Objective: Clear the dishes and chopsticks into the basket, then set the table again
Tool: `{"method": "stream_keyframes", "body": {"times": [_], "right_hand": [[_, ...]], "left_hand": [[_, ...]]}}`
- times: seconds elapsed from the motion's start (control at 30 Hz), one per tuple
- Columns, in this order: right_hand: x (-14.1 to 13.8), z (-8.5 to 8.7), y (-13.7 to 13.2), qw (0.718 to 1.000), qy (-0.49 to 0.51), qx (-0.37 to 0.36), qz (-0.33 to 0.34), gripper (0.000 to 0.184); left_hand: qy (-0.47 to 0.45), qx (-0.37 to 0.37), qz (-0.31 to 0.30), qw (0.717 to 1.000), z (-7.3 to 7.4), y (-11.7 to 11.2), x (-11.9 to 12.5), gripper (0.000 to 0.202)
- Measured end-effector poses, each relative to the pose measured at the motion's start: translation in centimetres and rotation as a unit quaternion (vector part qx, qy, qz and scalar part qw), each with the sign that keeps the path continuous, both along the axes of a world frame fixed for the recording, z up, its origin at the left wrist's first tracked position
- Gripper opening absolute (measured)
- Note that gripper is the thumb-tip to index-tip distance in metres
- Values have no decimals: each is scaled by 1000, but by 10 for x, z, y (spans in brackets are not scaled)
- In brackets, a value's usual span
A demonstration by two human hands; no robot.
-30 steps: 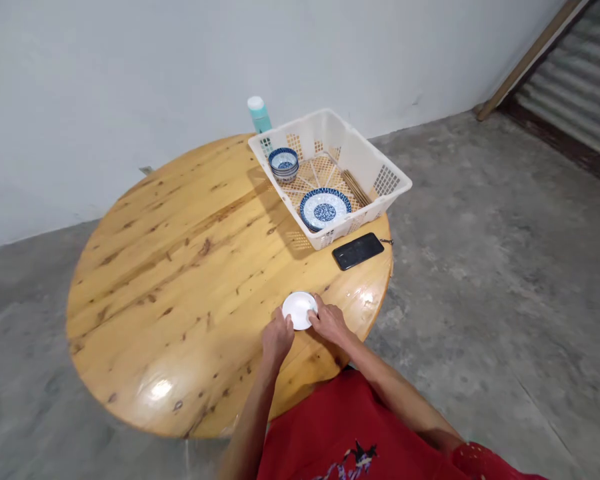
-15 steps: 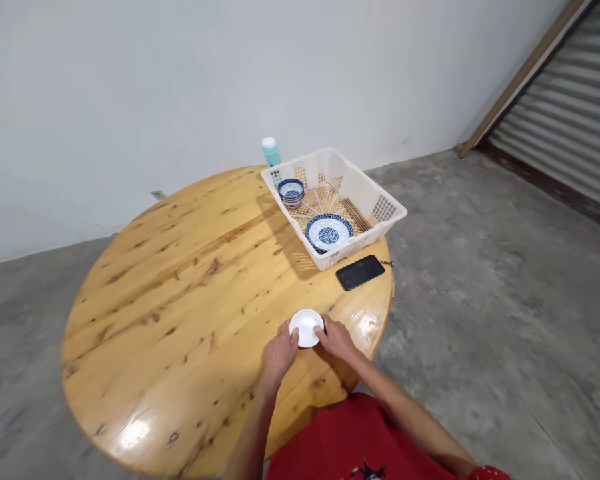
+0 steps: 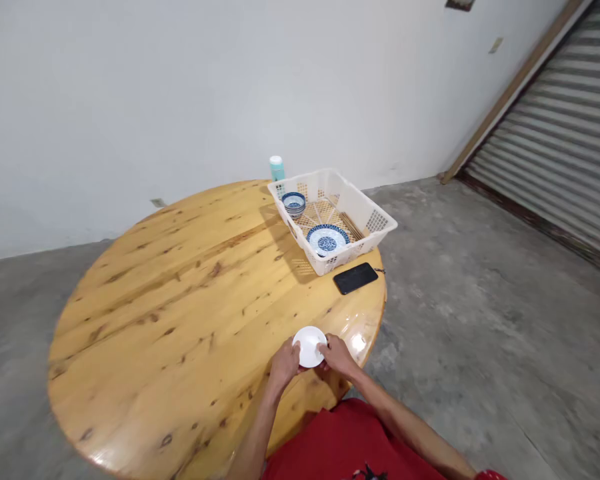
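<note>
A small round white dish [image 3: 309, 347] is held between my two hands over the near right part of the wooden table [image 3: 180, 320]. My left hand [image 3: 285, 361] grips its left edge, thumb on top and fingers underneath. On the opposite side, my right hand [image 3: 337, 353] pinches the right edge in the same way. Whether more than one dish is in this grip cannot be made out. Beyond my hands stands a white plastic basket [image 3: 375, 233] with blue-patterned bowls [image 3: 293, 203], blue-patterned plates [image 3: 327, 241] and chopsticks [image 3: 352, 225] inside.
A black phone [image 3: 355, 278] with a short strap lies between the basket and my hands, close to the table's right edge. Behind the basket's left corner is a light blue bottle [image 3: 277, 168] with a white lid. A white wall runs behind the table.
The view has tilted up a little, so the basket and table appear lower. The white dish looks slightly raised and nearer to me, still in both hands.
</note>
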State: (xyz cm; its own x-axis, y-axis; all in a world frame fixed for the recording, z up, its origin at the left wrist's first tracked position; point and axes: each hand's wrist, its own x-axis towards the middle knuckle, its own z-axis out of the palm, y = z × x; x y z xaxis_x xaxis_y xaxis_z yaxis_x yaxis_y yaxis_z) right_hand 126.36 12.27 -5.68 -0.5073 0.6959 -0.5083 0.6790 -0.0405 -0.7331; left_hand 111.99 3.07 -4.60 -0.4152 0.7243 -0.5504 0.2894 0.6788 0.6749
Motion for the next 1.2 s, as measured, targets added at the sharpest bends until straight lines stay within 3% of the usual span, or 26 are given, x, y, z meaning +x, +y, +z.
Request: {"method": "stream_keyframes", "body": {"times": [0.1, 0.27, 0.47, 0.6, 0.8, 1.07, 1.2], "right_hand": [[14, -1, -22, 999, 20, -32, -16, 22], [35, 15, -45, 997, 35, 22, -64, 18], [73, 35, -50, 983, 72, 5, -166, 15], [103, 37, -44, 976, 84, 53, -193, 26], [157, 32, -10, 971, 92, 61, -212, 32], [272, 40, 76, 968, 103, 60, -220, 38], [324, 42, 113, 969, 106, 61, -214, 42]], "left_hand": [[-19, 7, -18, 1000, -8, -18, 7, 48], [-77, 47, -22, 996, -4, -29, 20, 56], [-65, 58, -94, 992, 12, -12, 49, 62], [-63, 73, -153, 983, 18, 7, 73, 59], [6, 85, -214, 973, 28, 53, 123, 52], [-39, 85, -201, 975, 41, 137, 238, 55], [-6, 75, -197, 977, 46, 171, 291, 55]]}}
